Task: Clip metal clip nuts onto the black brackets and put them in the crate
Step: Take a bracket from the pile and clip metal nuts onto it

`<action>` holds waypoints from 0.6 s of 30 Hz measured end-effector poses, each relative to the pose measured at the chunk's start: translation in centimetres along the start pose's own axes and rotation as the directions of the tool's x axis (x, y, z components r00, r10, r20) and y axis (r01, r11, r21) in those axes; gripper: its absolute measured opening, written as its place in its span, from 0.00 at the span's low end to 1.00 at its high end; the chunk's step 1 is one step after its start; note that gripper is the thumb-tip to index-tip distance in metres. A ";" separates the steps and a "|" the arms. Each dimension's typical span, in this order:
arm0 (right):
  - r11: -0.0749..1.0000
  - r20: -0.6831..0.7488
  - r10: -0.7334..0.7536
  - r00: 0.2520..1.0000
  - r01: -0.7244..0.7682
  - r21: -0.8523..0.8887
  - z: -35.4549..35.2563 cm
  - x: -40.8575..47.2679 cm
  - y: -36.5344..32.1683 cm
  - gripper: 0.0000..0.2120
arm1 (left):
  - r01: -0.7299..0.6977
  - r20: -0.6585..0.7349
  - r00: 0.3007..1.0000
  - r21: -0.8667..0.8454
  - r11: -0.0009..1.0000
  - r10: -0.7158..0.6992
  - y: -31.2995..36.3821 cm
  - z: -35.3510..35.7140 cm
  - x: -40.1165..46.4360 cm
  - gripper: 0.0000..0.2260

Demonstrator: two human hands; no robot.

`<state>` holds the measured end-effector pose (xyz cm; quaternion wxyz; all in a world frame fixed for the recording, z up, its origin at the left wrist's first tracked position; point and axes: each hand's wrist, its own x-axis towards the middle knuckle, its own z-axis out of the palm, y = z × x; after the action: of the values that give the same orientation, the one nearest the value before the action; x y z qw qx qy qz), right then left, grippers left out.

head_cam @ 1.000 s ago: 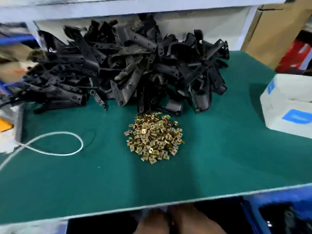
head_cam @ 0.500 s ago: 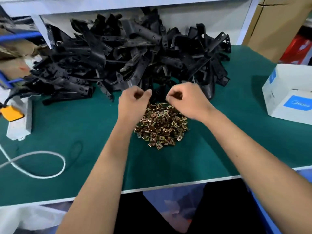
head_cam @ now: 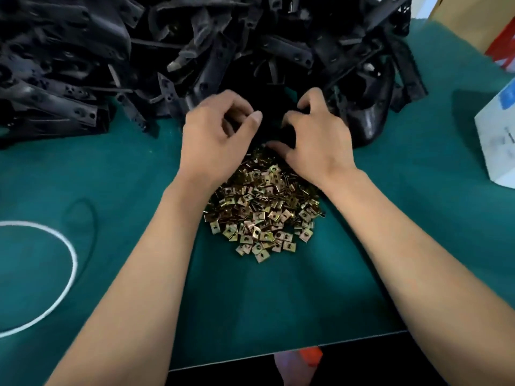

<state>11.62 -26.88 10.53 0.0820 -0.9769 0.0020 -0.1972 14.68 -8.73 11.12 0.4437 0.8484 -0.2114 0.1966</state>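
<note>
Clip nuts (head_cam: 262, 215), too many to be counted, are heaped on the green surface (head_cam: 278, 302) just beneath both wrists. Left hand (head_cam: 214, 137) and right hand (head_cam: 315, 140) are seen side by side at the heap's far edge, fingers curled; any hold cannot be told. Black brackets (head_cam: 195, 45), uncounted, are piled directly beyond. No crate is seen.

head view looks steeply down, close over the green table (head_cam: 418, 246) (single view).
</note>
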 end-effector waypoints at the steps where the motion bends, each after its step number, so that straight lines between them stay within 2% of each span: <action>1: 1.000 -0.002 0.010 1.000 -0.010 0.015 -0.1 -0.1 0.0 0.22 | -0.046 0.023 0.999 0.044 0.998 0.045 0.2 0.2 -0.1 0.07; 3: 0.999 -0.048 0.034 0.998 -0.032 0.040 -0.2 -0.4 -0.1 0.19 | -0.104 0.030 0.994 0.091 0.990 0.102 0.5 0.7 -0.4 0.07; 6: 0.991 -0.217 0.105 0.970 -0.085 0.101 -0.5 -0.2 -0.1 0.11 | -0.117 -0.027 0.992 0.081 0.990 0.120 0.6 1.0 -0.5 0.09; 10: 0.953 -0.404 0.227 0.886 -0.116 0.281 -0.9 -0.1 0.0 0.14 | -0.046 -0.091 0.995 0.000 0.999 0.046 0.6 1.1 -0.6 0.11; 13: 0.916 -0.510 0.311 0.802 -0.110 0.386 -1.1 -0.3 0.1 0.13 | -0.027 -0.062 0.998 -0.046 0.999 0.024 0.6 1.0 -0.5 0.10; 16: 0.894 -0.677 0.304 0.670 0.045 0.446 -1.8 -0.4 -0.2 0.12 | 0.016 0.016 1.000 -0.083 0.996 -0.014 0.7 1.0 -0.6 0.09; 17: 0.878 -0.704 0.280 0.653 0.122 0.462 -1.8 -0.2 -0.1 0.10 | 0.047 0.033 0.999 -0.115 0.992 -0.043 0.8 1.1 -0.6 0.09; 18: 0.849 -0.701 0.251 0.668 0.195 0.490 -1.6 -0.1 -0.1 0.08 | 0.078 0.039 0.997 -0.157 0.985 -0.073 0.9 1.1 -0.7 0.09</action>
<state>10.97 -27.05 11.96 0.3414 -0.7483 -0.0033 -0.5687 13.73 -9.99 10.82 0.5131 0.8211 -0.2014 0.1481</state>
